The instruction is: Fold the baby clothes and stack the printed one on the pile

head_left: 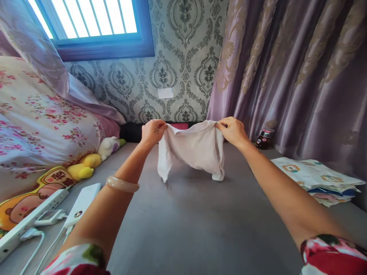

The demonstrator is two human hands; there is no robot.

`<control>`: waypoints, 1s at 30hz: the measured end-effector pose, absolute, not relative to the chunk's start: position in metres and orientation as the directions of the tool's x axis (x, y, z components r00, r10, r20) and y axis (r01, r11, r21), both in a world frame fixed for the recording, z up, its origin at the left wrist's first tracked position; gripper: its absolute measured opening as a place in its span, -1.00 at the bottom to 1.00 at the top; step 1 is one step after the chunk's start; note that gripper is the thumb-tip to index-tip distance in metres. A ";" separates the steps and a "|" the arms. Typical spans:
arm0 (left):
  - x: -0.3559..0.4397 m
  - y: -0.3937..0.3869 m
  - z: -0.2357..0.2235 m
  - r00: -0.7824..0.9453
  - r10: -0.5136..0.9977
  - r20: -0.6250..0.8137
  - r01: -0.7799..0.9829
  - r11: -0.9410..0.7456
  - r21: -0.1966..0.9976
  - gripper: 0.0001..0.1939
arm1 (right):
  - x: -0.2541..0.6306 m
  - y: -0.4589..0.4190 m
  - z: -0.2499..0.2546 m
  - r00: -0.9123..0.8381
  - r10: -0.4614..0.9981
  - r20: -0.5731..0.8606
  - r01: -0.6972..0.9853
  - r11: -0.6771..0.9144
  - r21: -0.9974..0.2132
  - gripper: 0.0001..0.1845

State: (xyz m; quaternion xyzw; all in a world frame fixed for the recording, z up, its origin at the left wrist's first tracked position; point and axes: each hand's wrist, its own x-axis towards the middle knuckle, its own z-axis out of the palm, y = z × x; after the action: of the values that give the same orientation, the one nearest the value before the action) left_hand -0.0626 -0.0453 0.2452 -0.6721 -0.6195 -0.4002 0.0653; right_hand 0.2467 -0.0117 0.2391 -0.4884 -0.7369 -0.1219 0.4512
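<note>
A small pale long-sleeved shirt (195, 147) hangs between my two hands over the grey sheet (195, 221). My left hand (154, 131) pinches its left shoulder area, and my right hand (231, 130) pinches the opposite top corner. The upper edge is stretched between them and sags slightly. One sleeve drops on the left, its end close to the sheet; the lower edge droops in a curve. Both sets of fingers are closed on the cloth. A light bangle (122, 184) circles my left forearm.
Folded cloths (318, 175) are stacked at the right, near a dark jar (265, 138) by the curtain (286, 76). Along the left lie a power strip (37, 215), a white power bank (83, 204) with cables, and plush toys (84, 168). A patterned wall (183, 76) stands behind.
</note>
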 end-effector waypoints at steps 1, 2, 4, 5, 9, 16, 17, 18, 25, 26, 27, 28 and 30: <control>-0.062 -0.041 0.244 -0.127 0.780 0.613 0.877 -0.200 0.437 -0.75 | 0.246 -0.008 0.240 -0.115 0.615 0.780 0.821 0.501 -0.274 -0.70; -0.061 -0.037 0.243 -0.165 0.770 0.617 0.867 -0.184 0.462 -0.73 | 0.246 -0.005 0.241 -0.100 0.613 0.784 0.813 0.504 -0.290 -0.71; -0.059 -0.030 0.242 -0.205 0.762 0.615 0.845 -0.178 0.504 -0.72 | 0.246 0.000 0.244 -0.066 0.613 0.788 0.801 0.504 -0.325 -0.74; -0.057 -0.026 0.242 -0.215 0.763 0.609 0.833 -0.182 0.522 -0.72 | 0.246 0.002 0.246 -0.053 0.618 0.785 0.795 0.501 -0.341 -0.74; -0.050 -0.017 0.241 -0.271 0.748 0.606 0.792 -0.185 0.582 -0.75 | 0.245 0.010 0.247 -0.040 0.598 0.800 0.784 0.515 -0.346 -0.75; -0.044 -0.018 0.230 -0.325 0.695 0.641 0.729 -0.248 0.638 -0.80 | 0.240 0.007 0.244 -0.079 0.555 0.828 0.737 0.592 -0.326 -0.73; -0.044 -0.021 0.228 -0.326 0.675 0.662 0.728 -0.268 0.631 -0.81 | 0.240 0.003 0.244 -0.088 0.553 0.829 0.730 0.602 -0.324 -0.72; -0.045 -0.025 0.227 -0.327 0.650 0.686 0.732 -0.285 0.619 -0.83 | 0.240 -0.001 0.244 -0.097 0.552 0.828 0.723 0.611 -0.323 -0.71; -0.048 -0.102 0.230 -0.258 0.430 0.865 0.833 -0.355 0.424 -0.85 | 0.253 -0.057 0.250 -0.184 0.624 0.760 0.656 0.654 -0.377 -0.62; -0.049 -0.117 0.231 -0.242 0.397 0.886 0.851 -0.351 0.390 -0.85 | 0.256 -0.069 0.252 -0.211 0.648 0.732 0.631 0.662 -0.405 -0.62; -0.049 -0.134 0.234 -0.225 0.358 0.906 0.868 -0.349 0.354 -0.84 | 0.259 -0.081 0.254 -0.236 0.669 0.705 0.599 0.672 -0.437 -0.61; -0.050 -0.150 0.237 -0.203 0.326 0.924 0.883 -0.347 0.316 -0.84 | 0.263 -0.094 0.258 -0.259 0.687 0.680 0.561 0.679 -0.473 -0.60; -0.050 -0.180 0.245 -0.173 0.277 0.945 0.908 -0.328 0.262 -0.84 | 0.268 -0.118 0.269 -0.288 0.717 0.635 0.497 0.679 -0.541 -0.60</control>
State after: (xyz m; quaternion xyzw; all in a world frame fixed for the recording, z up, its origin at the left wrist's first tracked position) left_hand -0.0502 -0.1799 0.2445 -0.5811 -0.5099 -0.5713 0.2758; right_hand 0.2681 -0.1184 0.2686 -0.3823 -0.7935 0.1201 0.4580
